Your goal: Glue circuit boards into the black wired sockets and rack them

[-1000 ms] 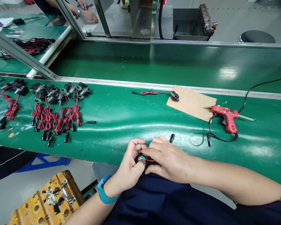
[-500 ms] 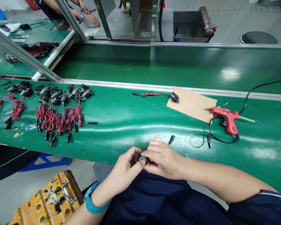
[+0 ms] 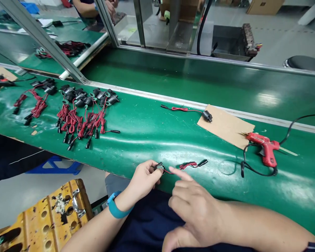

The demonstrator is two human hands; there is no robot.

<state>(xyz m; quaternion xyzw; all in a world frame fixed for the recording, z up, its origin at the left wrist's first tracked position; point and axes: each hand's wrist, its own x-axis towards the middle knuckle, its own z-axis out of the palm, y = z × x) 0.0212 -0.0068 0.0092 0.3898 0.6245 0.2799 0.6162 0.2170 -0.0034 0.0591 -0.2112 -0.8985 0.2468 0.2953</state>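
My left hand (image 3: 143, 180) is closed on a small round black part (image 3: 160, 168) with a green circuit board showing on its face. From this part a thin red wire runs right, passing near my right index fingertip, to a bundled red-and-black cable (image 3: 188, 165) with a black plug (image 3: 202, 162), lying on the green bench. Whether that fingertip touches the wire I cannot tell. My right hand (image 3: 199, 210) is open above the bench's near edge, index finger stretched left, thumb apart and the other fingers loosely bent; nothing shows in it.
A red hot glue gun (image 3: 269, 150) rests with its nozzle over a cardboard sheet (image 3: 231, 127); a wired black part (image 3: 207, 116) lies on that sheet. Several similar wired parts (image 3: 81, 99) lie at left. A metal frame (image 3: 76, 70) rises behind. Another person's hands (image 3: 111, 7) show at the top.
My right hand has come off the black part and drawn back to the right, its fingers opening. The bundled cable now shows on the bench. The camera view has shifted.
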